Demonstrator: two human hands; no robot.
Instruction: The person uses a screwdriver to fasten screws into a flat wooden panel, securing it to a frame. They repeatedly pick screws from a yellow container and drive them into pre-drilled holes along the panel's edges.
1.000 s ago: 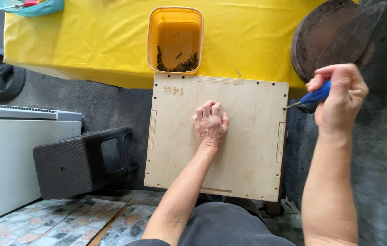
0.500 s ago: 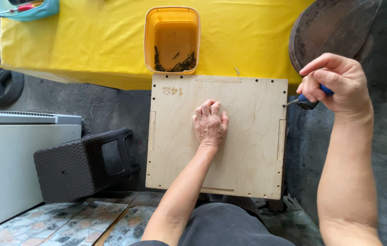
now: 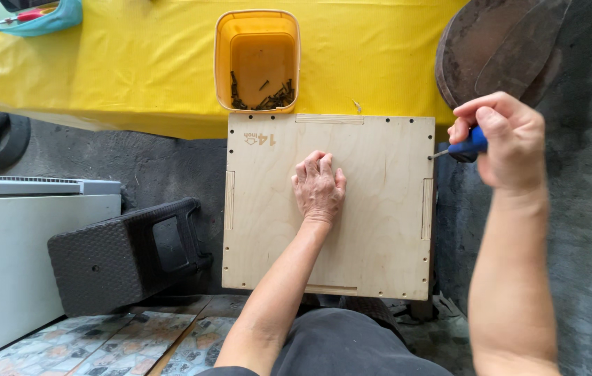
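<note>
A square plywood panel (image 3: pixel 379 209) lies flat in front of me, with small holes along its edges. My left hand (image 3: pixel 319 188) presses palm-down on its middle, fingers together. My right hand (image 3: pixel 508 139) is closed around a blue-handled screwdriver (image 3: pixel 468 146). The tool's metal tip points left and meets the panel's right edge near the far corner. Just beyond the panel stands an orange plastic tub (image 3: pixel 257 59) with several dark screws at its bottom.
A yellow cloth (image 3: pixel 129 63) covers the table behind the panel. A teal tray (image 3: pixel 31 17) sits at its far left corner. A dark plastic stool (image 3: pixel 122 254) stands left of the panel, beside a white cabinet (image 3: pixel 10 264). Round rusty metal plates (image 3: pixel 498 45) lean at the upper right.
My right hand has moved left and closer to the panel's right edge, bringing the screwdriver tip against it. My left hand has stayed in place on the panel.
</note>
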